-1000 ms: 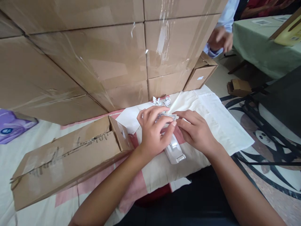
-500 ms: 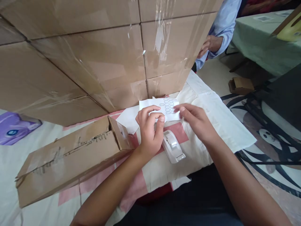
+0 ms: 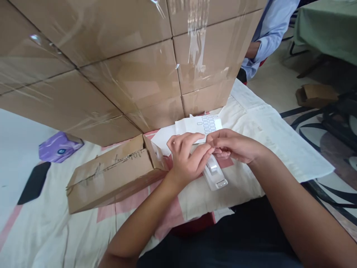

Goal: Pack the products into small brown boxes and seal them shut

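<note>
White paper, flat and printed with small rounded rectangles, forms the sheet (image 3: 189,126) lying behind the hands, near the taped cardboard stack (image 3: 139,78). Left hand (image 3: 186,158) and right hand (image 3: 235,145) meet at bent fingertips, above a glossy, curved plastic tape dispenser (image 3: 216,175); how tightly they close, and on what, I cannot tell. Wrinkled cream-and-pink cloth (image 3: 242,188) drapes the surface. Left of the dispenser rests a long, scuffed cardboard box (image 3: 111,175), its top seam torn ragged.
</note>
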Tool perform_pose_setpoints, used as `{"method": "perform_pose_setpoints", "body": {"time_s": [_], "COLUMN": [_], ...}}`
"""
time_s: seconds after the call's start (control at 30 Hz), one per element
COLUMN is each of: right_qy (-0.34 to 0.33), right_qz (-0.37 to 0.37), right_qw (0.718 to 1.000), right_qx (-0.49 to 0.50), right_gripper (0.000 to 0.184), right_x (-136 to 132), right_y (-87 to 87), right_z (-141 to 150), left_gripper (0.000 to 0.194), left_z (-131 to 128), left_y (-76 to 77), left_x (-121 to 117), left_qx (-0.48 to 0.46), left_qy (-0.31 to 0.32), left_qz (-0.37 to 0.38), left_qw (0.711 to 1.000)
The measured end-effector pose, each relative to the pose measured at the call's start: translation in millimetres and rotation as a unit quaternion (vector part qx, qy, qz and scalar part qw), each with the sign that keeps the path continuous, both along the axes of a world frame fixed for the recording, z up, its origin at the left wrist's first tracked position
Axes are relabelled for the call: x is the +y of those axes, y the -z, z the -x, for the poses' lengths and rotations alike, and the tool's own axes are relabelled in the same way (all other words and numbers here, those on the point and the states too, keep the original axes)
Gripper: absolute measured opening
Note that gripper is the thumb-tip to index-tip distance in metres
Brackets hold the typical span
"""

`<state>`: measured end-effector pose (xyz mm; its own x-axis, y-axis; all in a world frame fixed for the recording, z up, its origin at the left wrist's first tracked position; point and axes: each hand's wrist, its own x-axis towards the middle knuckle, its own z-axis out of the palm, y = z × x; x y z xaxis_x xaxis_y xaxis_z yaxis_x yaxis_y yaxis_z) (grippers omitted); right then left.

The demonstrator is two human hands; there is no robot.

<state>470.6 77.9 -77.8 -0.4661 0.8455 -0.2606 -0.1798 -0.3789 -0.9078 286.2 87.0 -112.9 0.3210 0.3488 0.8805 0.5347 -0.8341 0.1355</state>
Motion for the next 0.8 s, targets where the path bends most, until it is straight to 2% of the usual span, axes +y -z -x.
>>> {"method": "perform_pose_setpoints", "body": {"time_s": [0.1,0.17,0.2,0.23,0.27,0.3,0.33,0.43,0.53,0.63,0.8], "right_qy": [0.018,0.054,0.07,0.079,0.079,0.072,0.058,0.012,-0.014,-0.019,-0.01], "right_qz": [-0.109,-0.184,-0.216,-0.242,-0.262,-0.272,-0.273,-0.24,-0.192,-0.147,-0.121], "right_qw": [0.993,0.978,0.969,0.962,0.957,0.956,0.957,0.97,0.981,0.989,0.992], "right_qx": [-0.045,-0.08,-0.094,-0.1,-0.098,-0.089,-0.077,-0.037,-0.011,0.008,-0.013], "right_gripper": [0.015,0.018,0.018,0.019,0.017,0.016,0.014,0.011,0.011,0.013,0.013], "right_x": [-1.2,-2.3,-2.9,-3.8,-5.2,-7.3,-10.1,-21.3,-31.5,-35.8,-36.1], "right_y": [-8.7,-10.1,-8.9,-6.5,-3.2,0.7,4.9,18.1,32.0,46.3,62.7], "right_z": [5.8,15.3,22.1,30.2,39.4,49.5,60.1,91.3,116.3,132.3,141.8], "left_gripper": [0.012,0.023,0.026,0.028,0.037,0.048,0.055,0.065,0.065,0.064,0.063], "left_z": [23.3,54.8,75.0,97.4,120.9,144.5,166.9,217.7,237.9,239.1,235.6], "left_y": [-28.2,-45.7,-51.5,-54.8,-55.6,-54.6,-52.7,-49.5,-56.2,-62.5,-58.4], "left_x": [-16.2,-24.0,-25.2,-24.4,-22.1,-18.9,-15.8,-13.2,-20.7,-26.7,-27.2], "left_qx": [0.037,0.063,0.067,0.091,0.127,0.16,0.197,0.297,0.346,0.347,0.33], "left_qy": [0.016,0.011,-0.035,-0.109,-0.191,-0.244,-0.248,-0.149,-0.062,-0.043,-0.059], "left_qz": [-0.006,0.015,0.027,0.058,0.111,0.157,0.201,0.313,0.364,0.376,0.377], "left_qw": [0.999,0.998,0.997,0.988,0.967,0.943,0.927,0.89,0.863,0.858,0.863]}}
